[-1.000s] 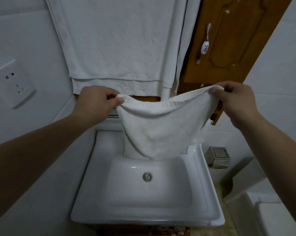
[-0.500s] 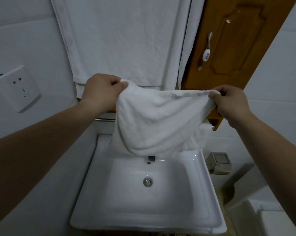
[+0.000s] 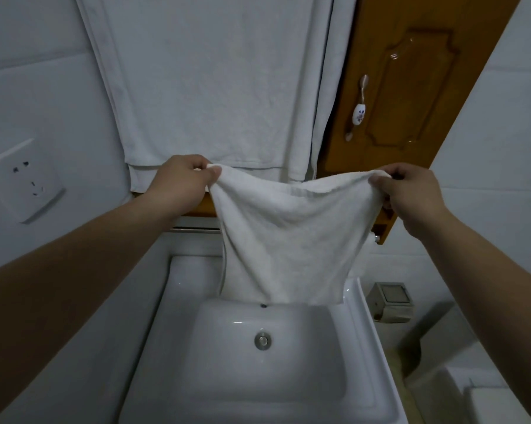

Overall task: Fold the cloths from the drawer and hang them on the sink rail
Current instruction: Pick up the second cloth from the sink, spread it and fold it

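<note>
A small white cloth [image 3: 288, 234] hangs spread between my two hands above the back of the sink [image 3: 258, 402]. My left hand [image 3: 181, 179] pinches its upper left corner. My right hand [image 3: 411, 191] pinches the upper right corner. The top edge sags in the middle, and the lower edge reaches down to the basin's rear rim. A short piece of the metal rail [image 3: 195, 230] shows behind my left wrist; the cloth hides the rest, apart from its right end.
A large white towel [image 3: 215, 87] hangs on the wall behind. A wooden cabinet door [image 3: 411, 87] with a handle stands open at the right. A wall socket [image 3: 25, 182] is at the left. A small grey box [image 3: 391, 301] and white fixtures sit at the lower right.
My left hand rose and then came back down level with the right. The cloth swung toward the wall and now hangs flatter, its lower edge at the sink's rear rim.
</note>
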A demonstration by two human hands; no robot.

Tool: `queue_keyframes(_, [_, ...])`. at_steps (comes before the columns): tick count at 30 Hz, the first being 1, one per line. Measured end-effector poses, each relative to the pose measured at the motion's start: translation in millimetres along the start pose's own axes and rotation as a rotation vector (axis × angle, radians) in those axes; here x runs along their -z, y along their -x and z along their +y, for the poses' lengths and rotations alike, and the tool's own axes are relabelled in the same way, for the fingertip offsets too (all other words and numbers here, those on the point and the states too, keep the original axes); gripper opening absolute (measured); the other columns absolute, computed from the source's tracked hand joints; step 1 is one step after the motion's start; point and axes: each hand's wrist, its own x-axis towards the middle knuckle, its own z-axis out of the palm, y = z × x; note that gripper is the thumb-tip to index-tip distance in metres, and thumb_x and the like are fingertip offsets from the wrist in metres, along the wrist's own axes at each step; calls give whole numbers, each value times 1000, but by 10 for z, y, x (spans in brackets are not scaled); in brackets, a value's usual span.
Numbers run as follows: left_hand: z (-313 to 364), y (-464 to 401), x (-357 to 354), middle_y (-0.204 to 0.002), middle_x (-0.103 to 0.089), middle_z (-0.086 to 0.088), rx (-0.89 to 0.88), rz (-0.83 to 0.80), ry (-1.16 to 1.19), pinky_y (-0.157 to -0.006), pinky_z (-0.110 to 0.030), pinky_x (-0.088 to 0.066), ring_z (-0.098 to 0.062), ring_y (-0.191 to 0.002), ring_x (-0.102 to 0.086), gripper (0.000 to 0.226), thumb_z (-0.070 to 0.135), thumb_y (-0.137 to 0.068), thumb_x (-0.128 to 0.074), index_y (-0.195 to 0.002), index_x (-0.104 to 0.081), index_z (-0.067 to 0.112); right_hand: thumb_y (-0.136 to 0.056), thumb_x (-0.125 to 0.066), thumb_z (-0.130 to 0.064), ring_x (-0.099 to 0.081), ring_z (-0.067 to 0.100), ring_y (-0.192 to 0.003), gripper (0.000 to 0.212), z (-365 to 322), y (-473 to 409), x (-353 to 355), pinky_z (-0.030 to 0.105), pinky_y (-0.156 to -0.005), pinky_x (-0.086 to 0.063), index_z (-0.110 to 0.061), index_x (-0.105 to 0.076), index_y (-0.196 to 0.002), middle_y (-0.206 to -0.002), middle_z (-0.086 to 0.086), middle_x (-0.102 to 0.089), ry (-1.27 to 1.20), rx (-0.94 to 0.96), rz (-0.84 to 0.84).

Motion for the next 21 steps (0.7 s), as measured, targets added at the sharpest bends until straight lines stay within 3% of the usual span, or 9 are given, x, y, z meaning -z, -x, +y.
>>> queue_keyframes(3, [-15, -70, 1, -94, -72, -10, 79, 26, 172, -82, -40, -54, -25, -85, -65, 23, 33, -88, -66, -84, -72, 12, -92, -69, -27, -62, 20, -87, 12, -18, 19, -40, 29, -63, -48, -19, -73, -100, -99, 0, -68, -26, 5, -35])
queue_keyframes(5, [-31, -109, -9, -87, -70, -12, 154, 30, 289, -70, -31, -57, -21, -76, -63, 20, 24, -90, -68, -87, -71, 5, -92, -69, -26, -60, 18, -81, 10, -32, 14, -62, 26, -59, -46, -20, -73, -100, -97, 0, -67, -22, 9, -35])
queue_keyframes(7, [-69, -149, 11, -71, -63, -9, 202, 47, 267, -56, -22, -48, -16, -59, -55, 16, 21, -90, -69, -84, -69, 6, -93, -68, -26, -60, 19, -80, 9, -51, -9, -51, 27, -59, -47, -21, -72, -98, -96, 0, -67, -22, -3, -13])
queue_keyframes(8, [-87, -161, 35, -70, -62, -7, 217, 62, 247, -57, -22, -48, -15, -58, -54, 15, 22, -88, -72, -82, -70, 8, -93, -67, -26, -61, 21, -82, 7, -60, -26, -39, 29, -61, -48, -22, -72, -96, -95, -1, -67, -31, -14, 3])
queue_keyframes(11, [-120, -205, 78, -101, -72, -3, 220, 106, 227, -86, -35, -56, -19, -91, -67, 21, 29, -77, -82, -92, -77, 16, -94, -66, -27, -62, 23, -87, 5, -80, -80, -24, 33, -70, -52, -24, -70, -93, -94, -2, -66, -36, -36, 36])
queue_keyframes(14, [-30, -150, 27, -113, -71, 3, 59, 121, 51, -96, -32, -51, -13, -104, -64, 33, 36, -80, -78, -107, -76, 18, -96, -64, -29, -62, 23, -91, 9, -119, -119, -58, 31, -72, -52, -24, -69, -99, -99, -2, -65, -8, -25, 50])
queue_keyframes(17, [57, -128, -4, -104, -73, 6, -3, 120, 60, -86, -21, -50, -8, -96, -67, 30, 35, -83, -74, -108, -76, 18, -96, -63, -31, -62, 23, -94, 11, -184, -163, -93, 31, -76, -54, -24, -69, -103, -103, -3, -65, -30, -15, 54])
queue_keyframes(21, [19, -219, 64, -100, -73, -1, 155, 154, 316, -70, -26, -51, -15, -84, -70, 26, 25, -87, -73, -109, -73, 10, -96, -63, -29, -62, 21, -96, 14, -197, -212, -57, 32, -77, -57, -23, -71, -107, -105, -5, -65, -54, -9, 37])
